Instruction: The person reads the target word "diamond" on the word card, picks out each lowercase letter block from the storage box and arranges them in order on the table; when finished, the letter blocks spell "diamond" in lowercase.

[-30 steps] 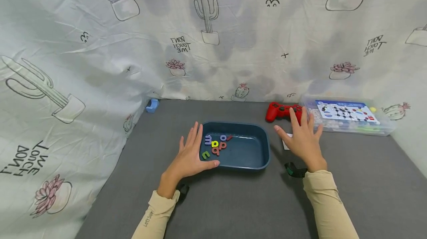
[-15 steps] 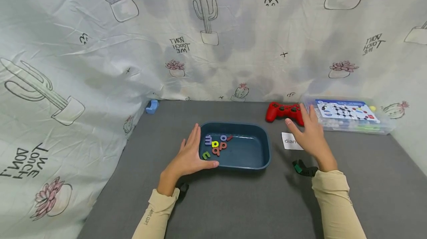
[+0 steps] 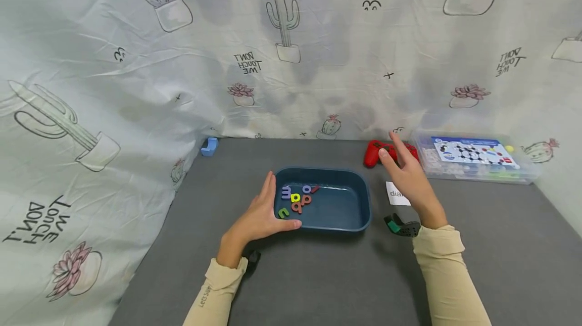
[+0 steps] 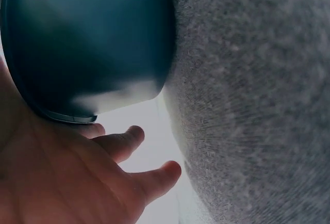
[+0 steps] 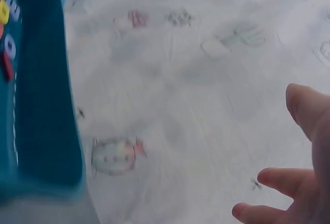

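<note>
Head view: left hand [image 3: 256,217], fingers straight and thumb spread, touches the left end of a dark-blue rectangular tray [image 3: 343,208] of coloured letters [image 3: 286,193] near the middle of the grey counter [image 3: 318,280]. Right hand [image 3: 413,182], fingers parted, holding nothing, is raised beyond the tray's right edge. Since half a second ago, it has shifted left, covering more of the white printed card [image 3: 393,193].
</note>
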Tool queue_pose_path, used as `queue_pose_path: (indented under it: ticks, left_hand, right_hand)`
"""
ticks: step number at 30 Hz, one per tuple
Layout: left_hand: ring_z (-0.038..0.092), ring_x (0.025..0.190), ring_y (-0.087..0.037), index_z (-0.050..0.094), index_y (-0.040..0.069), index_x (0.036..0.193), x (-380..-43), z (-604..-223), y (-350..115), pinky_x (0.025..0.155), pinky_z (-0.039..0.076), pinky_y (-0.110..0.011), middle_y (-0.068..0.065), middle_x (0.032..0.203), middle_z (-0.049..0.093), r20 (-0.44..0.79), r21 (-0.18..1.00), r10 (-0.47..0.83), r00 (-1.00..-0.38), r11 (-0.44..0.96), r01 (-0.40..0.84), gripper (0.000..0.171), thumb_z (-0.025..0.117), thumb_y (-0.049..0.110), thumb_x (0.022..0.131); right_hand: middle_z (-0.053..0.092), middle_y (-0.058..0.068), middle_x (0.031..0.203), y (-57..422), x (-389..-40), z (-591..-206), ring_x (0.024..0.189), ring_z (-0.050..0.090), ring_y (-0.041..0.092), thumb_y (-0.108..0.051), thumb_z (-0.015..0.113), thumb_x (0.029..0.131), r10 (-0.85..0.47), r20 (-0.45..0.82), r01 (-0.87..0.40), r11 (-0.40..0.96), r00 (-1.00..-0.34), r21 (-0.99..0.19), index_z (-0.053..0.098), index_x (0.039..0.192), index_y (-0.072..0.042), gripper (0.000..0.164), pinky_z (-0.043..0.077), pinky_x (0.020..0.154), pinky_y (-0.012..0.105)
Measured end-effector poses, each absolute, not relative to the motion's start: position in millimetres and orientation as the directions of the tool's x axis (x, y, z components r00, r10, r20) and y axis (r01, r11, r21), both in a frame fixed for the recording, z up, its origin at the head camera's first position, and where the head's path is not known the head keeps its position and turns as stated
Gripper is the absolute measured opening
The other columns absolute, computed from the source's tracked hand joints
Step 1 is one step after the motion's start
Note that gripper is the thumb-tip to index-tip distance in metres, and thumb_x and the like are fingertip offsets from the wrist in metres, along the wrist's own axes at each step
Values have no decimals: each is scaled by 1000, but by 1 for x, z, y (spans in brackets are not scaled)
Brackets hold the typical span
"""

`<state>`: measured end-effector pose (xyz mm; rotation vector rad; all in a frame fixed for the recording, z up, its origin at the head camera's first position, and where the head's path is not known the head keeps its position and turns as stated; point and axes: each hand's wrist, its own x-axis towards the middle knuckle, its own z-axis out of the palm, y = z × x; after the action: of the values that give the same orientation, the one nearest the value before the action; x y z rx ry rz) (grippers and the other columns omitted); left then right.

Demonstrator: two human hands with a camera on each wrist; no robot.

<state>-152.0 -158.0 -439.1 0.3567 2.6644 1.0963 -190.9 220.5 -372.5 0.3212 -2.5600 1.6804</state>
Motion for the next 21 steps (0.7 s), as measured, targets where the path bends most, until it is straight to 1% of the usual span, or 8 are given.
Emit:
queue_pose_path:
  ticks: [5,12,14,16,18,21]
  left_hand:
    - [9,161,-44,-9,11,172,-152,-440,-159,122,19,-70,-4,178,-17,-115,732,325,-939,666,141,144,83,71,78]
    - [9,161,-44,-9,10,172,-152,-440,-158,122,19,-69,-4,178,-16,-108,749,328,-938,648,140,144,83,71,79]
    - [9,161,-43,-8,9,172,-153,-441,-158,122,20,-69,-5,178,-16,-108,754,330,-938,642,139,144,84,70,79]
    - [8,162,-43,-8,9,171,-153,-442,-158,122,20,-69,-7,178,-15,-105,762,332,-937,633,139,144,84,70,79]
    - [7,162,-43,-9,9,171,-153,-443,-158,122,20,-69,-8,178,-15,-104,768,335,-936,626,139,143,84,68,80]
    - [7,161,-44,-9,8,171,-154,-443,-158,121,20,-71,-8,178,-15,-103,770,336,-936,623,139,142,84,66,81]
  right_hand:
    - [11,0,179,192,-200,-370,163,10,28,-34,56,113,-193,204,-258,321,-960,-911,16,174,-22,74,22,124,59]
    - [12,-5,178,156,-212,-374,163,12,18,-25,59,112,-312,287,-366,234,-906,-900,18,174,-23,74,20,127,53]
    - [12,-6,178,147,-215,-376,162,15,16,-23,59,112,-349,303,-386,200,-887,-900,19,173,-25,74,22,126,52]
    - [15,-6,178,138,-216,-378,161,18,16,-22,60,111,-384,309,-397,176,-870,-901,20,173,-26,74,27,125,52]
    - [17,-5,178,130,-218,-380,161,22,18,-20,61,111,-423,314,-407,148,-850,-901,22,173,-27,74,34,121,52]
    - [21,-2,177,122,-220,-385,160,26,23,-18,63,110,-475,314,-410,111,-822,-905,24,173,-24,74,39,117,53]
